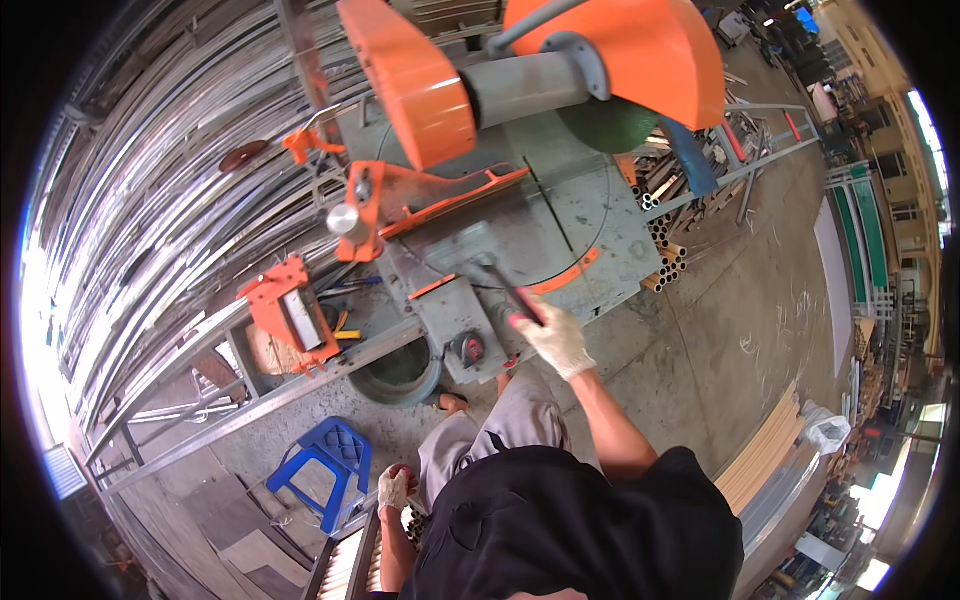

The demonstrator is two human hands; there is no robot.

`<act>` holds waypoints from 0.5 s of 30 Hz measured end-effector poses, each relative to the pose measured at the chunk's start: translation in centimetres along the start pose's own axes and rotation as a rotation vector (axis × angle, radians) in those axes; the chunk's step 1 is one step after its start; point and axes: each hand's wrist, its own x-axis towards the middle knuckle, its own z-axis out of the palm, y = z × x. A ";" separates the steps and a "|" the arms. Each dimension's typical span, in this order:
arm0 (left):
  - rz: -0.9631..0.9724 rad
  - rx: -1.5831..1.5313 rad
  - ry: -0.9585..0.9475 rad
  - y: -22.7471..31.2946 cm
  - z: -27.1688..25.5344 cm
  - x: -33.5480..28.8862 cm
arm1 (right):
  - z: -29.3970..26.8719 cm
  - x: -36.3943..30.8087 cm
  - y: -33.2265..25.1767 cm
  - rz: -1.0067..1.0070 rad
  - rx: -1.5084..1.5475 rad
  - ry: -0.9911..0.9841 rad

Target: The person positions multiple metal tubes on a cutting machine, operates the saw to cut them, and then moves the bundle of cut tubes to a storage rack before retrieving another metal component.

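My right hand (557,340), in a pale work glove, is closed round a short-handled tool (526,306) with a black and red grip. Its blurred head reaches over the grey table of a cut-off saw (590,200), so its exact kind is unclear. Above the table sit the saw's orange guard (640,50) and green disc blade (608,124). Down at my left side, my gloved left hand (396,487) has curled fingers with a reddish patch at them; what they hold, if anything, I cannot make out. It is beside a rack of pale tubes (345,565).
An orange clamp (360,215) stands left of the blade, and another orange fixture (290,312) sits on the metal rail (260,410). Below are a round basin (400,375) and a blue stool (325,468). Metal bars (150,200) fill the left; cut tubes (668,262) lie right.
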 end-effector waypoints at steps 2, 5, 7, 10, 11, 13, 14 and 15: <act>0.017 0.048 0.026 0.8 2.0 0.0 | -3.1 0.2 4.2 0.245 -0.164 -0.002; 0.063 0.032 -0.003 4.1 6.5 -0.5 | -3.5 3.1 12.0 0.326 -0.287 0.007; 0.071 0.007 -0.017 5.1 8.2 -0.8 | -2.8 5.9 13.5 0.140 -0.286 0.054; 0.090 0.040 -0.007 5.9 11.1 -1.6 | -3.6 15.3 10.8 0.033 -0.303 0.023; 0.116 0.057 -0.038 5.6 11.6 -1.7 | -3.8 16.4 10.2 0.032 -0.287 0.009; 0.085 0.120 -0.009 5.9 12.6 -2.6 | -3.9 17.8 9.1 0.037 -0.250 0.008; 0.073 0.079 0.028 5.8 12.9 -2.8 | -3.4 16.1 10.6 -0.053 -0.146 0.073; 0.063 0.040 0.056 5.5 13.3 -3.1 | -3.1 15.5 12.0 -0.066 -0.063 0.086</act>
